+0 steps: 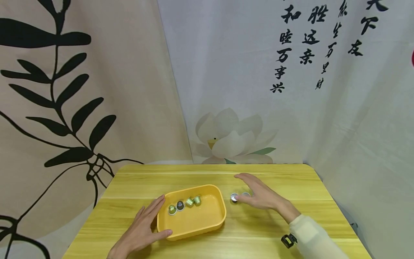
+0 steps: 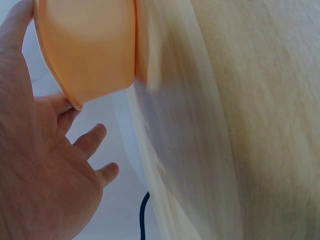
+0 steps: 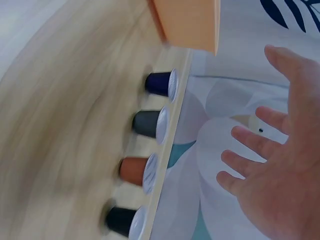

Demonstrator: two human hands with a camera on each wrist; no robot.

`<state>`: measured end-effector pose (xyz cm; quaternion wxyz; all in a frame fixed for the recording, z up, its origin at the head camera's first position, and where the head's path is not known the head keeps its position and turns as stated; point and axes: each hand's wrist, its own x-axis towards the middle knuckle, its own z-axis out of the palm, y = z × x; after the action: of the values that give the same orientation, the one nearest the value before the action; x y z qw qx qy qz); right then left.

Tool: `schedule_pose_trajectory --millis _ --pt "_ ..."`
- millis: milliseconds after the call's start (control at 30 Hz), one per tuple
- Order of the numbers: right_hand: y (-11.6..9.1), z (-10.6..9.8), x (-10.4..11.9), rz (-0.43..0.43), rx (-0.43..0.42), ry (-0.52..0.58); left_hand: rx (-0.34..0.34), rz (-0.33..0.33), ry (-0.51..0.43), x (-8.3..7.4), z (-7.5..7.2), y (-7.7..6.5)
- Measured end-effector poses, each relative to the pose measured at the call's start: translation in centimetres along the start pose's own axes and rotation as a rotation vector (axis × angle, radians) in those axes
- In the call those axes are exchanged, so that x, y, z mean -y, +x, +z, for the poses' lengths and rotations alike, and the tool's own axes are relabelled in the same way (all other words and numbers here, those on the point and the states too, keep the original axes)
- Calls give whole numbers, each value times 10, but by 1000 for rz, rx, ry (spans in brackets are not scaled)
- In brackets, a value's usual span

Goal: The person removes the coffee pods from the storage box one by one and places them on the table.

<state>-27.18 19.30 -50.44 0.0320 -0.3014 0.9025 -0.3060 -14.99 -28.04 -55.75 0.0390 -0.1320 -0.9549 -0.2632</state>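
A yellow tray (image 1: 200, 228) lies on the table with several small coffee capsules in it, among them a dark one (image 1: 180, 205) and a green one (image 1: 172, 209). My left hand (image 1: 142, 228) rests at its left end, thumb on the near rim and straight fingers along the far-left rim. To the right, my right hand (image 1: 258, 194) hovers over loose capsules with fingers spread and holds nothing. In the right wrist view, a dark blue capsule (image 3: 159, 84), a grey capsule (image 3: 146, 124), a brown capsule (image 3: 134, 171) and a black capsule (image 3: 121, 220) stand in a row, silver lids up.
The wooden table (image 1: 258, 233) ends at a back edge against a cloth backdrop (image 1: 239, 90) printed with a flower and writing. A black cable (image 2: 144, 215) hangs beside the table's edge in the left wrist view. A black strap device (image 1: 289, 240) sits at the right sleeve.
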Motion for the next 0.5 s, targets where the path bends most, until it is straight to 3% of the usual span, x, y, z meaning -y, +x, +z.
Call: schedule_pose_trajectory --millis 500 --pt "24 11 40 -113 61 3 -7 16 12 -4 -2 0"
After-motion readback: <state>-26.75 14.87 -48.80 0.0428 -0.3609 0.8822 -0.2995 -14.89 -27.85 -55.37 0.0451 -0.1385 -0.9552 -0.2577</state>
